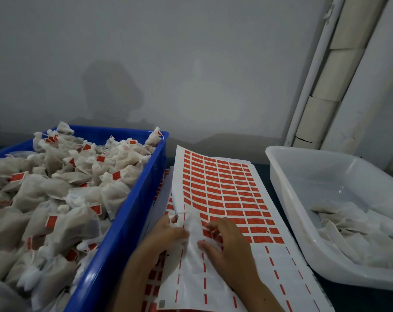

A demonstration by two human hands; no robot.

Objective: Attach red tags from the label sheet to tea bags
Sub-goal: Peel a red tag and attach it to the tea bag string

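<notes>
A white label sheet (224,194) with rows of red tags lies between two bins, its near part stripped to thin red strips. A white tea bag (194,246) rests on the sheet between my hands. My left hand (168,233) pinches the bag's top end with curled fingers. My right hand (227,242) curls over the bag's right side, fingertips pinching at a red tag (210,232) by the bag. The blue bin (132,221) on the left is heaped with tea bags carrying red tags.
A white plastic tub (287,188) on the right holds several untagged tea bags (346,226). More label sheets lie under the top one. A grey wall stands behind, and a white pipe (312,70) with cardboard runs up at the right.
</notes>
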